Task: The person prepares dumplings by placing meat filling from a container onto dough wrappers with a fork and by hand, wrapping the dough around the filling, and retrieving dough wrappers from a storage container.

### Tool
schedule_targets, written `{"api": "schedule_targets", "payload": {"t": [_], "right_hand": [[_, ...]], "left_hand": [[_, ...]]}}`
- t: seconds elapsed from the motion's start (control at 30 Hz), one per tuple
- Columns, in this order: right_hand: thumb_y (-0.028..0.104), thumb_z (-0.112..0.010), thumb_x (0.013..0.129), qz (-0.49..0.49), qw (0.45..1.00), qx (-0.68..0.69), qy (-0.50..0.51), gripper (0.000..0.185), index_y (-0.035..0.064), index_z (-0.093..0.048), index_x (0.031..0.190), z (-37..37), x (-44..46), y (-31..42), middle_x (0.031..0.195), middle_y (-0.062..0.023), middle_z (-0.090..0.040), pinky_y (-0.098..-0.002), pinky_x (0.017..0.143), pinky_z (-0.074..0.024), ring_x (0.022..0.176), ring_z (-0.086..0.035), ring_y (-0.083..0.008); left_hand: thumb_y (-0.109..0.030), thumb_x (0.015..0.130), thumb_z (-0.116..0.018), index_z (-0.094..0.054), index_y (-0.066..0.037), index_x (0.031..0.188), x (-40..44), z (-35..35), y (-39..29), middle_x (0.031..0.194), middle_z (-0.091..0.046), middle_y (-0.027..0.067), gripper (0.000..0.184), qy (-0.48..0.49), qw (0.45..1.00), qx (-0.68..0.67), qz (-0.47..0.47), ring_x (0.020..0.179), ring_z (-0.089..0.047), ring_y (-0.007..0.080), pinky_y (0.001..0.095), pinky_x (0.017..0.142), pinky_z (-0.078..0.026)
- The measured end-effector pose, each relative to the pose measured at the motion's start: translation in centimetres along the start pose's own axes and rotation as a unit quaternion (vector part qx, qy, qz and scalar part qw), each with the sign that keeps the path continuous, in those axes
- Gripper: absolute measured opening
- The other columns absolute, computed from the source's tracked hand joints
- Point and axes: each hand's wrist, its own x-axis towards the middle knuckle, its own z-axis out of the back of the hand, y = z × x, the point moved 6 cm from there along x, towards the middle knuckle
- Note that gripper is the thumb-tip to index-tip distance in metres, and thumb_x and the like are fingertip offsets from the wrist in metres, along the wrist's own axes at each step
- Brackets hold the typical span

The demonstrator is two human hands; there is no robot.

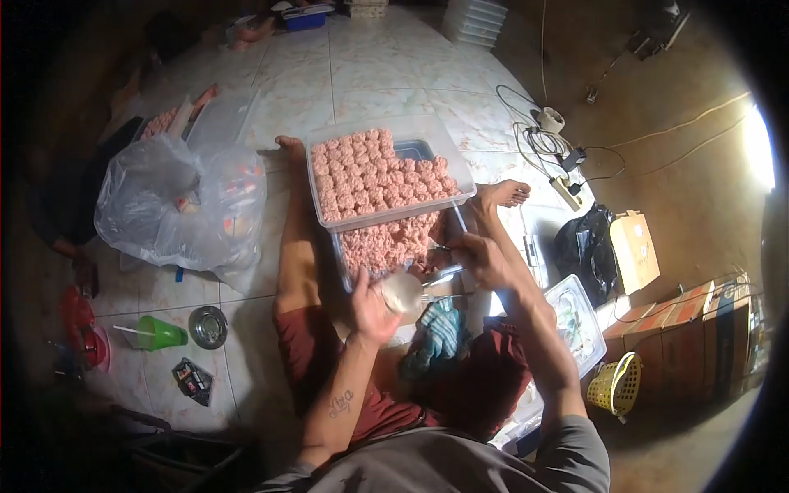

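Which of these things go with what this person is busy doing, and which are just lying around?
Seemingly part of the job:
- pale disc, blurred, at the left hand
- clear plastic tray of pink mounds
- pink mixture beside the right hand

Apparently just lying about:
- green cup
- round glass dish
- power strip
- yellow basket

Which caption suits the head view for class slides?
Left hand holds a pale disc near a tub of pink meat-like mounds.
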Motion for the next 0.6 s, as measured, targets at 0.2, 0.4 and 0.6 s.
{"api": "schedule_targets", "payload": {"t": [0.2, 0.4, 0.6], "right_hand": [[-0.009, -0.058, 0.081, 0.187, 0.897, -0.231, -0.327, 0.029, 0.0014, -0.067, 0.107, -7.8, -3.8, -2.5, 0.098, -0.0186, -0.059, -0.0449, 0.078, -0.0518, 0.091, -0.061, -0.0389], [-0.009, -0.06, 0.08, 0.214, 0.904, -0.188, -0.32, 0.039, 0.0002, -0.067, 0.117, -11.1, -5.1, -0.9, 0.098, -0.0177, -0.059, -0.0431, 0.078, -0.0524, 0.091, -0.061, -0.0361], [-0.006, -0.061, 0.082, 0.183, 0.928, -0.232, -0.227, 0.04, 0.0025, -0.066, 0.12, -9.5, -6.7, -0.3, 0.101, -0.0175, -0.063, -0.0447, 0.078, -0.0533, 0.092, -0.064, -0.037]], "left_hand": [[-0.068, 0.097, -0.049, -0.058, 0.004, 0.125, 3.8, -4.3, -0.5, 0.139, -0.058, 0.0259, 0.078, 0.15, 0.983, -0.103, -0.012, 0.13, -0.056, 0.0346, 0.0499, 0.114, -0.04], [-0.066, 0.098, -0.048, -0.037, 0.004, 0.151, 1.6, -4.9, -1.1, 0.158, -0.037, 0.0288, 0.088, 0.021, 0.997, 0.009, -0.071, 0.144, -0.039, 0.0409, 0.0551, 0.124, -0.025], [-0.065, 0.1, -0.044, -0.059, 0.002, 0.133, 1.1, -2.7, -4.8, 0.135, -0.062, 0.0202, 0.077, 0.036, 0.995, 0.035, -0.086, 0.12, -0.059, 0.0333, 0.0534, 0.111, -0.043]]}}
